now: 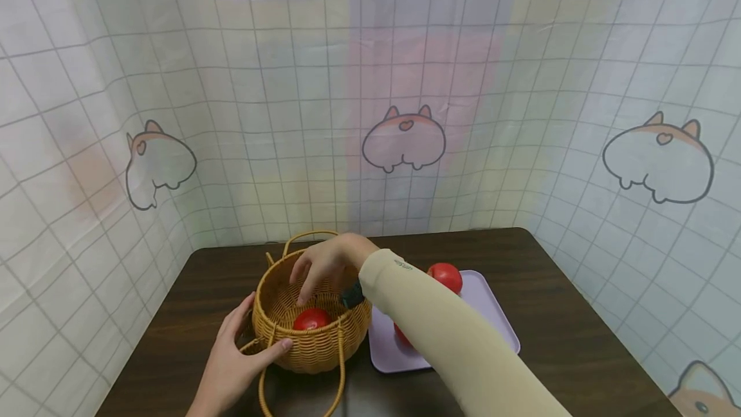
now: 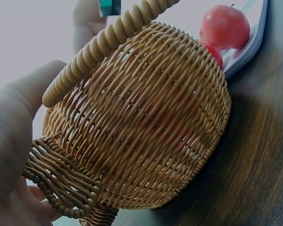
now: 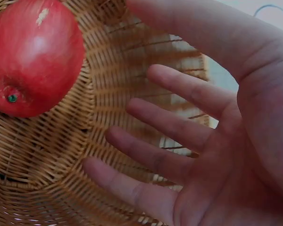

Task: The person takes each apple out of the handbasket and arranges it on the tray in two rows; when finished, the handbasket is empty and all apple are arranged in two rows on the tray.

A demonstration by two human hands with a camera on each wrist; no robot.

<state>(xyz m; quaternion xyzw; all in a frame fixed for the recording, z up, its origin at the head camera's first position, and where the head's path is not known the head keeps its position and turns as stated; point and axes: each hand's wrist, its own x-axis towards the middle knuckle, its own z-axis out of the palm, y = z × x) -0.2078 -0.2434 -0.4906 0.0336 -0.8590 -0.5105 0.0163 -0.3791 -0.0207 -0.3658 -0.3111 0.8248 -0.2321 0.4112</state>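
A round wicker basket (image 1: 309,352) with looped handles stands on the table, left of the middle. My left hand (image 1: 231,352) grips its left side, thumb on the outer wall; the left wrist view shows the fingers around a woven flap (image 2: 61,176). Inside the basket lies a red apple (image 3: 35,56). My right hand (image 1: 327,264) reaches in over the rim, fingers spread and holding nothing, beside that apple in the right wrist view. Two more red apples show to the right, one (image 1: 446,277) plain to see, the other (image 1: 401,334) mostly hidden behind my right sleeve.
A lilac tray (image 1: 492,314) under the other apples sits right of the basket. My right forearm crosses above it. One basket handle (image 1: 340,372) hangs toward the front of the dark wooden table (image 1: 556,333). Patterned cloth (image 1: 289,147) encloses the back and sides.
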